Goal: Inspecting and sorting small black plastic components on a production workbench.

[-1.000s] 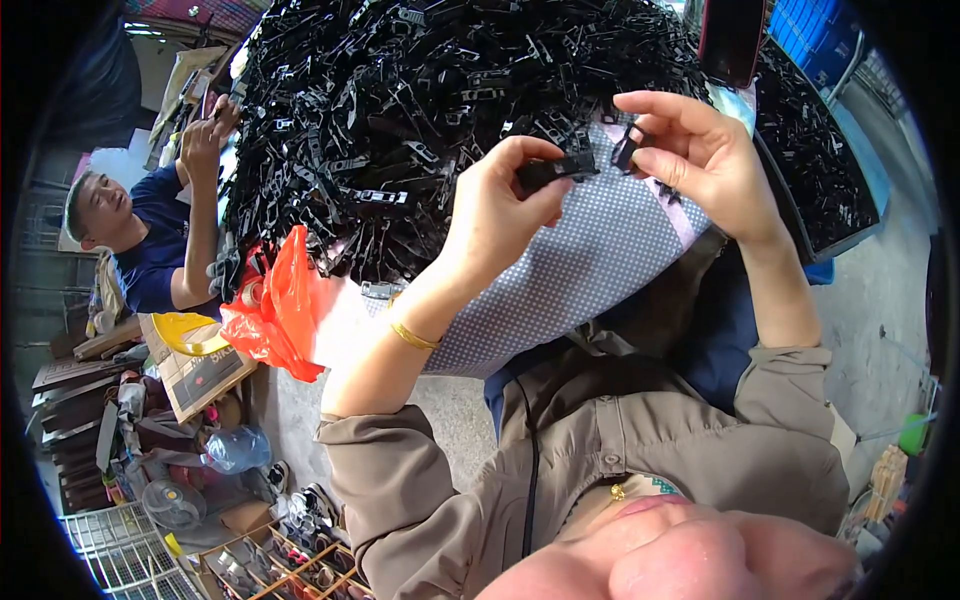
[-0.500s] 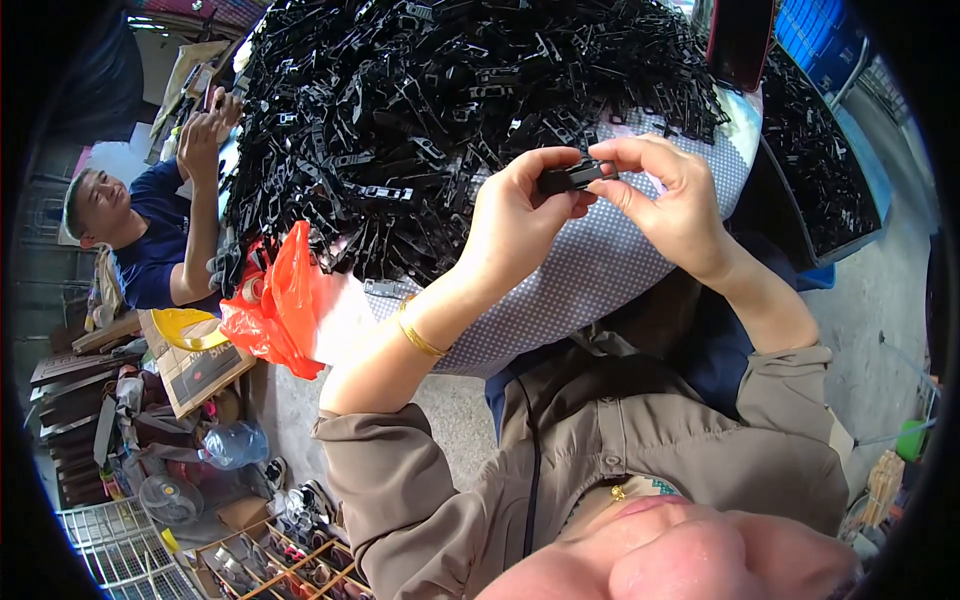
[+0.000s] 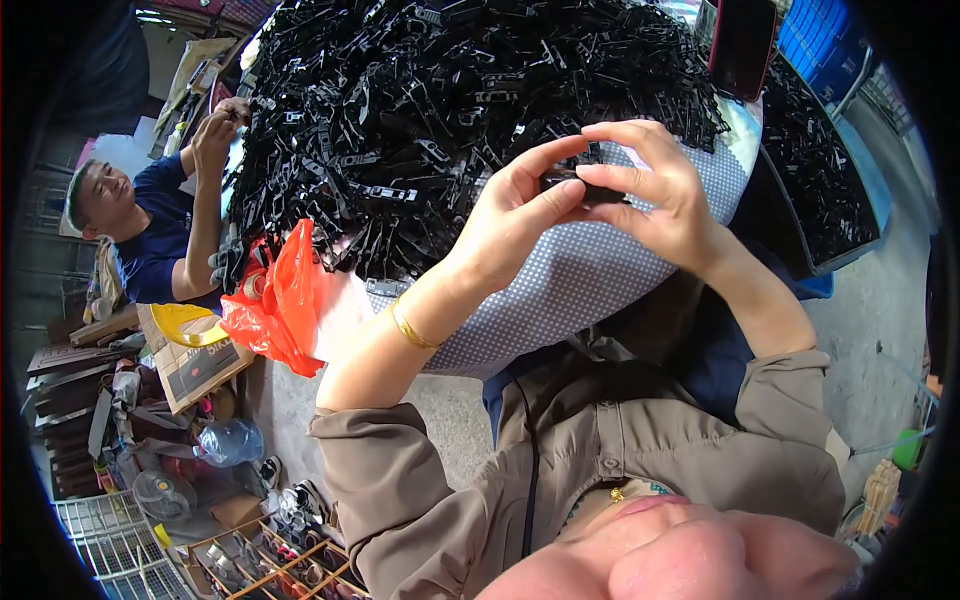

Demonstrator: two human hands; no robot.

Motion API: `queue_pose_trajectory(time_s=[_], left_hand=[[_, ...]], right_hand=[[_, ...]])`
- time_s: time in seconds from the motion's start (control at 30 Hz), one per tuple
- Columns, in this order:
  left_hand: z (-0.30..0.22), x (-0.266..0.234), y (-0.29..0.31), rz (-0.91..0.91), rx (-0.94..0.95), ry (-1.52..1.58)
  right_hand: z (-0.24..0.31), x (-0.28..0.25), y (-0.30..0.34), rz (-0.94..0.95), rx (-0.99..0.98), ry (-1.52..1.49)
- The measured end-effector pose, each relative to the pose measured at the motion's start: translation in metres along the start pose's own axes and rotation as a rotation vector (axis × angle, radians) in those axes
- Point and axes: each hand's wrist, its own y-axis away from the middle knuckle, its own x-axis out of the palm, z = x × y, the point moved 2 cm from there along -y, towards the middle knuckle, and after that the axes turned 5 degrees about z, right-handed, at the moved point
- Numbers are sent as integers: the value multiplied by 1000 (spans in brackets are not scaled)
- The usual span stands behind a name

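Note:
Between both hands, over the near edge of the table, is a small black plastic part (image 3: 603, 192). My left hand (image 3: 520, 205) grips its left end, the thumb laid along it. My right hand (image 3: 655, 195) pinches its right side with thumb and fingers. Fingers cover much of the part, so its exact shape is hidden. Just beyond my hands a large heap of similar black plastic parts (image 3: 400, 130) covers the table. A patterned grey cloth (image 3: 560, 290) hangs over the edge below my hands.
A red plastic bag (image 3: 290, 300) lies at the table's left corner. At the far right stands a phone (image 3: 742, 48). A bin of black parts (image 3: 820, 170) is right of the table. Another person (image 3: 150, 215) works at the left, hands at the heap's edge.
My hands have turned the black part, and my left thumb now lies over it. My right fingers have shifted on it. The other person's hands have moved slightly.

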Motion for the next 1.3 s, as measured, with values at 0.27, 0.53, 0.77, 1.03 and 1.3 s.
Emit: queue_pose_trajectory(time_s=[0.27, 0.53, 0.77, 1.03, 1.3], left_hand=[[11, 12, 0, 102, -222, -147], [14, 10, 4, 163, -273, -222], [9, 1, 2, -22, -196, 206], [1, -1, 0, -95, -129, 361], [12, -3, 0, -92, -119, 257]], right_hand=[[-95, -9, -71, -81, 196, 31], [-125, 29, -134, 248, 232, 423], [-67, -4, -112, -26, 330, -325], [-6, -8, -13, 34, 189, -413], [0, -5, -1, -13, -7, -93]])
